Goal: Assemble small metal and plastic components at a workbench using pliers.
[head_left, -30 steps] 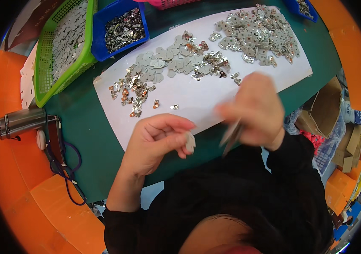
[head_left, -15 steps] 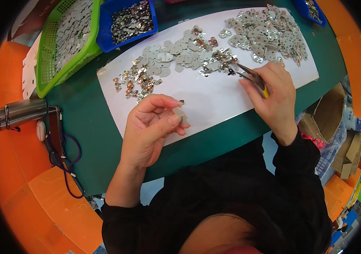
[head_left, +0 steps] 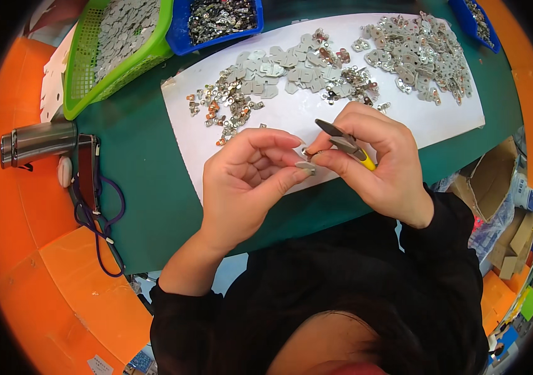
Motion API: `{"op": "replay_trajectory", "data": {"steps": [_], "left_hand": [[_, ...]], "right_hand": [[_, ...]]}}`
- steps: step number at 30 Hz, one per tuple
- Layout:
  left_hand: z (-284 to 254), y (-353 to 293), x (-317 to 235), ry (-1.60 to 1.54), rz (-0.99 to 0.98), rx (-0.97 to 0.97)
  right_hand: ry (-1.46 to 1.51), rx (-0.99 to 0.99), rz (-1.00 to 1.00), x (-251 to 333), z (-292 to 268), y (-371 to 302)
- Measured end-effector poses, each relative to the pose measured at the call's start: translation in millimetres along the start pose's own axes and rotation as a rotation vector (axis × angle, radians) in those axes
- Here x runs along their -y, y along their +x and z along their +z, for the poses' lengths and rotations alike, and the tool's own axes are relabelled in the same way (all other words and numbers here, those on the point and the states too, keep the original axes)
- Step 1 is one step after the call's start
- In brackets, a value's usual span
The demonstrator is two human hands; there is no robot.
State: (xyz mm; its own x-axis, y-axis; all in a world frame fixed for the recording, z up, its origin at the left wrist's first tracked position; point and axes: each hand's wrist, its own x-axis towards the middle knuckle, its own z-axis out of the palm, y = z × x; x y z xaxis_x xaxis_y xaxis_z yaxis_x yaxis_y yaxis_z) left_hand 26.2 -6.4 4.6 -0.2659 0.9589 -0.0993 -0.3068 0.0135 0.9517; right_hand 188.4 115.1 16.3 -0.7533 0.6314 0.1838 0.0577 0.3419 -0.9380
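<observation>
While the left hand [head_left: 239, 181] pinches a small gray plate [head_left: 306, 167], the right hand [head_left: 384, 164] grasps yellow-handled pliers [head_left: 347, 145] and holds a tiny metal fitting [head_left: 306, 152] just beside it.

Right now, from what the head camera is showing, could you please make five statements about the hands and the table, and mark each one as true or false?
1. The right hand holds pliers with yellow on the handle. True.
2. The left hand holds a blue tray. False: the left hand holds a small pale piece at its thumb tip.
3. The green basket contains flat grey pieces. True.
4. Nothing lies on the white sheet. False: heaps of small metal pieces lie on it.
5. The metal flask is at the left side of the picture. True.
</observation>
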Motion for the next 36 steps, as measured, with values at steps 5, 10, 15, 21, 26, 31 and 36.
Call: {"op": "replay_trajectory", "data": {"steps": [5, 10, 15, 21, 26, 31, 36], "left_hand": [[2, -1, 1, 0.185, 0.133, -0.007], [3, 0, 0, 0.292, 0.161, -0.044], [-2, 5, -1, 0.715, 0.492, -0.016], [-6, 0, 3, 0.547, 0.484, -0.062], [-8, -4, 13, 0.248, 0.369, -0.123], [-5, -4, 13, 0.154, 0.389, -0.086], [-5, -3, 15, 0.186, 0.405, -0.13]], "right_hand": [[0.039, 0.057, 0.031, 6, -5, 0], [0.116, 0.074, 0.059, 4, -1, -2], [0.06, 0.064, 0.037, 3, 0, -6], [-0.179, -0.01, -0.163, 0, -10, -2], [-0.528, 0.011, -0.318, -4, -10, -1], [-0.59, -0.05, -0.361, -5, -2, 1], [-0.606, -0.061, -0.348, -6, 0, 1]]}}
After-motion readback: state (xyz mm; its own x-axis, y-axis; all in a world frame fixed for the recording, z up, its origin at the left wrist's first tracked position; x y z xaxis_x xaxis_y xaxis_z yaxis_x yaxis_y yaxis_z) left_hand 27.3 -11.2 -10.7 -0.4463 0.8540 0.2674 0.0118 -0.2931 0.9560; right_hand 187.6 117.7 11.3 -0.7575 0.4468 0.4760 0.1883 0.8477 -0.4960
